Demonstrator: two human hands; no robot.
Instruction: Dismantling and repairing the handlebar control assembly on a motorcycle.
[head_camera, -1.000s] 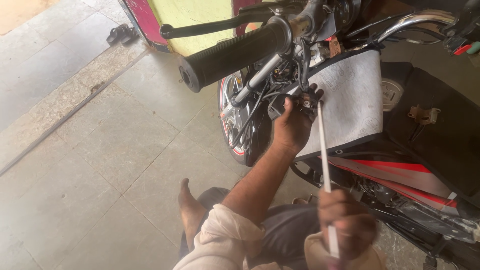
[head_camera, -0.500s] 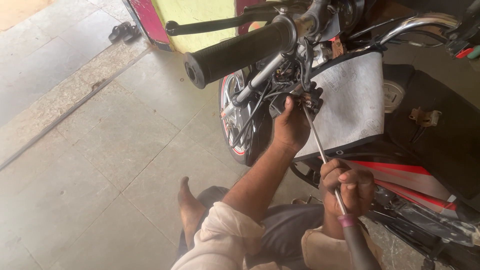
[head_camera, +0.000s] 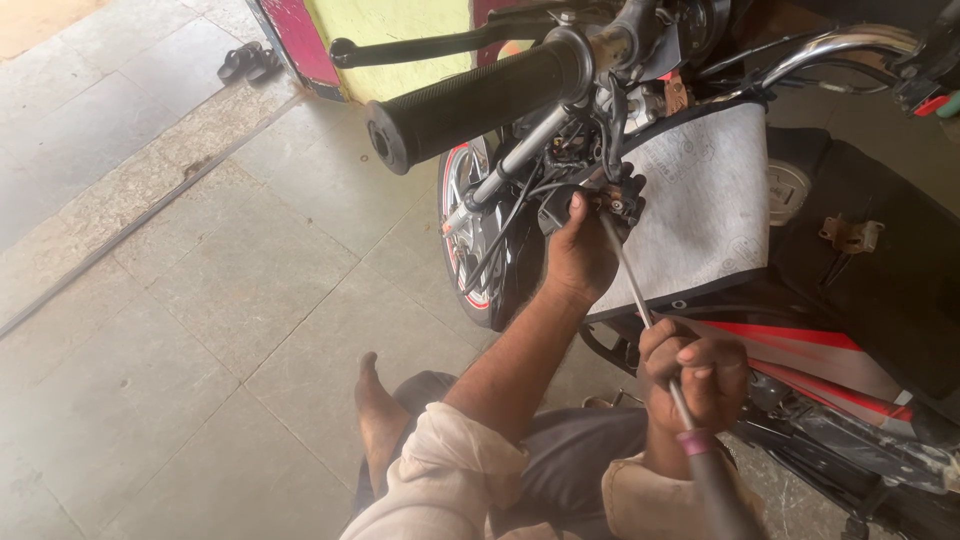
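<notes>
A motorcycle stands before me, its black handlebar grip (head_camera: 470, 100) pointing left. My left hand (head_camera: 580, 250) reaches up and grips a small black switch housing (head_camera: 610, 200) with wires, just under the handlebar. My right hand (head_camera: 695, 375) is closed around the metal shaft of a long screwdriver (head_camera: 630, 280). Its tip points up into the housing, and its dark handle with a pink band (head_camera: 705, 455) runs down toward me. A white cloth (head_camera: 700, 200) covers the fuel tank behind the hands.
The front wheel with a red-striped rim (head_camera: 465, 250) sits left of my left arm. My bare foot (head_camera: 380, 420) rests on the grey tiled floor (head_camera: 220, 300). A pair of sandals (head_camera: 245, 62) lies at the far left. The black seat (head_camera: 880, 270) is on the right.
My right hand has slid up along the screwdriver shaft, so the handle now shows below it. The left hand stays on the switch housing. The view has shifted slightly.
</notes>
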